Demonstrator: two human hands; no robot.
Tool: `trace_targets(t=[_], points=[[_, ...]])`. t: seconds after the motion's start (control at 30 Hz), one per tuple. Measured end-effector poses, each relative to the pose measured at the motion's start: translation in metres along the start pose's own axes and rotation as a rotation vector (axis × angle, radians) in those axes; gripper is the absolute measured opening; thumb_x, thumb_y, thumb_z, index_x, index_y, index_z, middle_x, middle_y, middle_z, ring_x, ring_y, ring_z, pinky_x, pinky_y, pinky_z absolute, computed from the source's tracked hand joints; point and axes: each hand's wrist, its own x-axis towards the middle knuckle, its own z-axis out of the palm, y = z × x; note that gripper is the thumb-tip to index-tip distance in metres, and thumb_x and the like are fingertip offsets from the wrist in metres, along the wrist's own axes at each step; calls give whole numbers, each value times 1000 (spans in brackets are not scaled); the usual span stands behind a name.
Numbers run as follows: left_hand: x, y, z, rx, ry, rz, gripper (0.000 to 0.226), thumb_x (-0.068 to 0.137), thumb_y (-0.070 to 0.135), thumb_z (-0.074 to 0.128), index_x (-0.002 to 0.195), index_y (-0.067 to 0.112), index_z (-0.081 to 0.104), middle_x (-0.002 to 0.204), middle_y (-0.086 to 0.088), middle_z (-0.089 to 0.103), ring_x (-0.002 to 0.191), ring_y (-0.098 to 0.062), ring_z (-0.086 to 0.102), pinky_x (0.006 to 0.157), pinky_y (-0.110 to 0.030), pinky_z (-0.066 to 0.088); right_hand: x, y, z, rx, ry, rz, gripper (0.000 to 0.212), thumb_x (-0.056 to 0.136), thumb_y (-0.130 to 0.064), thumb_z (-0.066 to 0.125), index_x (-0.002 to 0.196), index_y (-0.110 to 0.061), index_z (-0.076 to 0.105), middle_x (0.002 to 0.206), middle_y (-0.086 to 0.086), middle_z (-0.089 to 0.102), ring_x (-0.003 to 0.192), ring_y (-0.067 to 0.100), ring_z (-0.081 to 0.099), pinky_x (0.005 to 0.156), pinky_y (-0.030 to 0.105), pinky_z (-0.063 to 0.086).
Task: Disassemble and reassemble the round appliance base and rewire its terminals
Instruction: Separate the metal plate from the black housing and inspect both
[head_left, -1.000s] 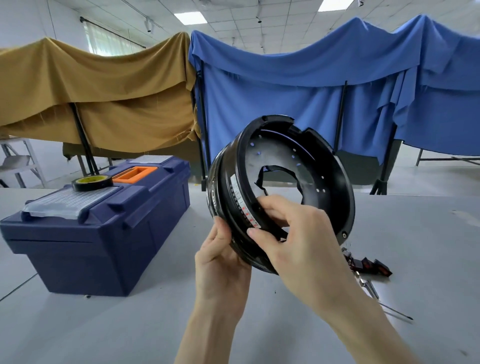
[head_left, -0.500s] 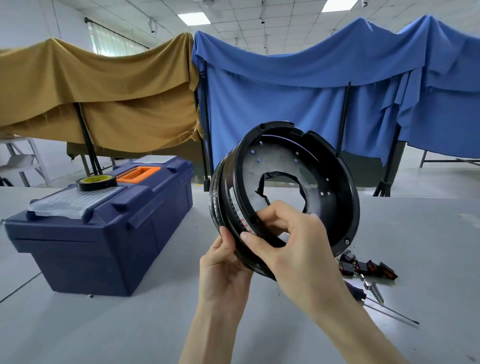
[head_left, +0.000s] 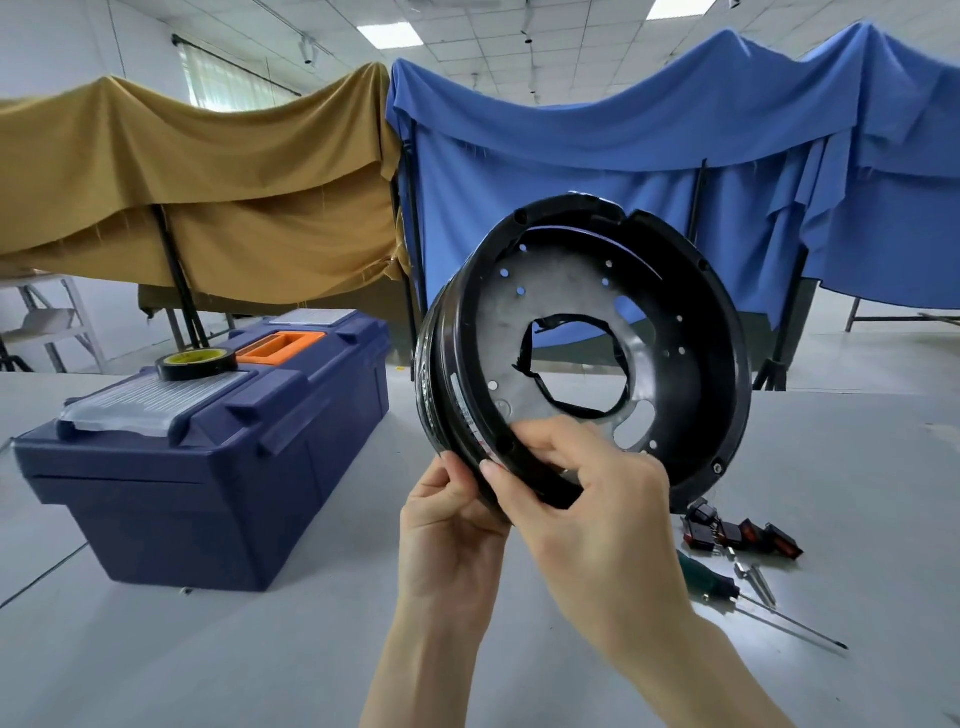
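The left hand (head_left: 448, 525) and right hand (head_left: 589, 525) each pinch the round black plastic appliance base (head_left: 724, 364) by its lower rim, upright, seemingly to inspect inside.

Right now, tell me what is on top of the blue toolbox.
A roll of tape lies on the toolbox lid, beside the orange handle. The lid is shut, so whatever is inside is hidden.

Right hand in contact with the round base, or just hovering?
Touching. The head view shows the right hand pinching the lower rim of the round base, with the thumb on the rim's edge and the fingers curled inside it.
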Motion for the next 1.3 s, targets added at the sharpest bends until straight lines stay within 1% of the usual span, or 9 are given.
trace_targets(t=[0.1,0.2,0.3,0.43,0.57,0.67,0.83,0.93,1.3], points=[[-1,0,5,-28,25,7,38,50,35,93,77,13,78,78,-6,74,74,-20,73,68,-29,59,0,3,0,16,-29,12,12,76,-20,70,87,-16,74,77,-8,73,79,19,69,69,41,56],[-1,2,8,-23,82,-9,22,71,34,70,74,14,78,75,-5,73,69,-18,72,64,-28,58,0,6,0,32,-34,34,13,76,-23,70,88,-18,74,76,-9,73,79,18,69,70,42,56],[-3,3,8,-2,101,-57,28,80,28,55,74,15,79,74,-5,74,66,-20,72,55,-28,57,2,8,1,56,-29,43,13,76,-23,69,87,-19,74,75,-9,73,78,17,69,70,41,56],[-6,2,11,54,117,-88,28,83,28,54,81,15,79,83,-11,74,71,-24,73,53,-29,55,6,11,0,39,-15,45,11,76,-24,72,86,-18,74,74,-10,73,77,16,69,70,38,54],[-7,1,13,54,120,-77,29,83,23,53,80,11,79,79,-12,74,69,-23,73,55,-28,56,7,17,-4,39,-53,68,10,77,-17,78,84,-22,73,75,-17,72,75,11,68,73,27,51],[-7,-1,14,62,123,-85,28,82,24,53,80,13,79,80,-11,74,69,-24,73,53,-29,55,7,17,-5,36,-53,56,9,75,-21,75,83,-24,73,74,-18,72,76,7,68,72,21,50],[-6,-3,17,63,126,-73,29,83,22,52,78,12,79,78,-11,74,70,-23,73,53,-28,55,7,18,-7,27,-58,45,11,75,-18,75,85,-22,73,75,-15,72,78,9,69,70,29,54],[-4,-1,16,45,132,-69,34,88,18,49,73,12,78,74,-11,73,65,-23,72,50,-27,54,6,16,-7,43,-77,24,11,74,-18,74,83,-24,73,75,-17,72,75,5,69,68,25,53],[-6,-1,12,69,130,-87,31,85,23,51,76,13,78,78,-12,74,67,-25,73,50,-28,54,7,14,-5,30,-103,55,10,73,-27,71,83,-29,72,74,-17,71,76,7,68,69,29,53]])
